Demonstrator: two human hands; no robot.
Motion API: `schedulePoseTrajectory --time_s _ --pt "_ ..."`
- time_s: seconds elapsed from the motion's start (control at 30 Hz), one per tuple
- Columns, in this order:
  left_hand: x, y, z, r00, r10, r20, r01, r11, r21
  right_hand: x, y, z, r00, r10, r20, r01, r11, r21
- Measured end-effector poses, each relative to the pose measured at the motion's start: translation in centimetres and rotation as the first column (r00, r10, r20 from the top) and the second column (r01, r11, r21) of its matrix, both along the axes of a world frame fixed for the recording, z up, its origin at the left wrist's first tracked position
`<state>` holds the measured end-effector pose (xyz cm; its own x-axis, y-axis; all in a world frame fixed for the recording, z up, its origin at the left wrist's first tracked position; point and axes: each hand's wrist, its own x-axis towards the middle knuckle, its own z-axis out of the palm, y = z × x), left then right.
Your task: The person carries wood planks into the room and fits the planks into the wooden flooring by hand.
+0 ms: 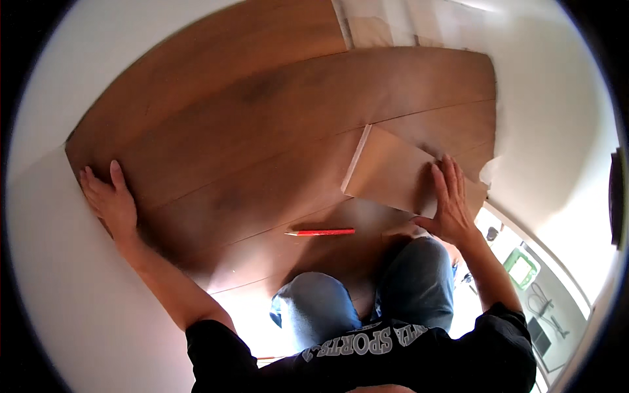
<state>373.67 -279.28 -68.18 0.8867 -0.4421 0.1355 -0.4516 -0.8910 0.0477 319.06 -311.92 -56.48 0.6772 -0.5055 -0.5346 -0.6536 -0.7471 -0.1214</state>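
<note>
My left hand [113,200] lies flat on the brown floorboards [262,124] beside the left wall, its fingers spread and nothing in it. At the right, my right hand [452,203] grips a short cut piece of floorboard [393,164], fingers over its face and thumb at its near edge. The piece sits at an angle across the laid boards, a pale edge showing on its left end. A shadow falls beside it. Between my hands, a red pencil [324,232] rests on the floor with its tip to the left.
White walls [59,249] close in at left and right. At the far side, a strip of pale underlay [413,26] borders the boards. My knees [318,304] are on the near side. Beyond a white door frame at right lie a green-and-white device [522,267] and a cable [544,304].
</note>
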Motion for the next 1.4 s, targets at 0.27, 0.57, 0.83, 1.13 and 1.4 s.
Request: schedulePoseTrajectory --time_s 0.27,0.57,0.83,1.13,1.4 --pt "-8.4 -27.1 2.7 0.799 -0.597 0.069 0.594 0.77 -0.233 -1.8 -2.1 -0.6 0.997 -0.007 0.079 0.003 0.999 0.045" --pt "-8.8 -30.8 -0.2 0.853 -0.511 0.104 0.52 0.82 -0.238 -3.8 -5.0 -1.4 0.964 0.017 0.264 -0.045 0.994 0.101" --pt "-8.3 -29.1 0.2 0.877 -0.48 0.025 0.446 0.793 -0.414 10.4 -16.3 0.7 0.798 0.324 0.509 -0.358 0.933 -0.033" --pt "-8.3 -29.1 -0.8 0.873 -0.476 -0.106 0.309 0.708 -0.634 16.7 -25.5 -3.7 0.672 0.585 0.454 -0.528 0.808 -0.26" --pt "-9.1 -29.4 -1.0 0.861 -0.497 -0.11 0.343 0.726 -0.596 10.6 -22.1 -3.1 0.714 0.57 0.407 -0.61 0.792 -0.039"
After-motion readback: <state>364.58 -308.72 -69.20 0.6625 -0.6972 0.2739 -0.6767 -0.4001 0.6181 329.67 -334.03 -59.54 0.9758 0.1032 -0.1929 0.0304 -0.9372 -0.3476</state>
